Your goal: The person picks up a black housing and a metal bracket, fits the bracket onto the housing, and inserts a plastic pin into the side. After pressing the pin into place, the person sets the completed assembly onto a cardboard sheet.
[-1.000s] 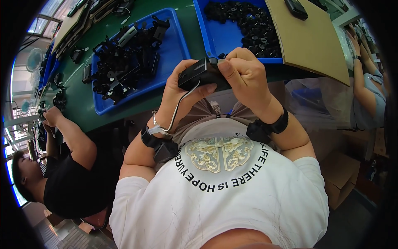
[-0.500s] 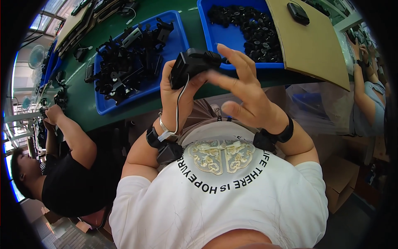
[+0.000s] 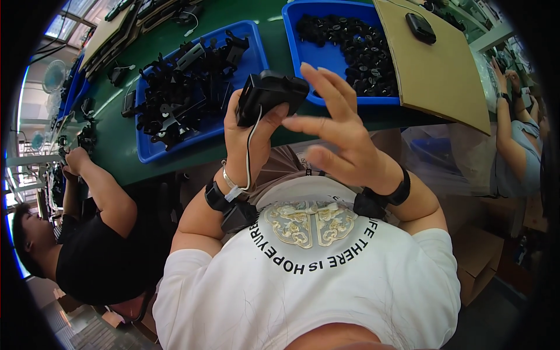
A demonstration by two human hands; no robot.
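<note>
My left hand (image 3: 252, 129) is closed round a boxy black electronic device (image 3: 273, 93), with the thumb along its near side. A thin black-and-white cable (image 3: 251, 149) hangs from the device and runs down past my wrist. To the right of the device is my right hand (image 3: 344, 134), its fingers spread and nothing between them. Its fingertips appear a little apart from the device, slightly blurred.
A blue tray (image 3: 153, 153) of black brackets lies left on the green table (image 3: 116, 157). Another blue tray (image 3: 368, 100) holds small black knobs. A brown board (image 3: 431, 81) carries a black device (image 3: 420, 28). Co-workers sit at left (image 3: 102, 251) and right (image 3: 513, 140).
My right fingers have drawn back from the device's near side. The device's right end now shows more plainly, still in my left hand.
</note>
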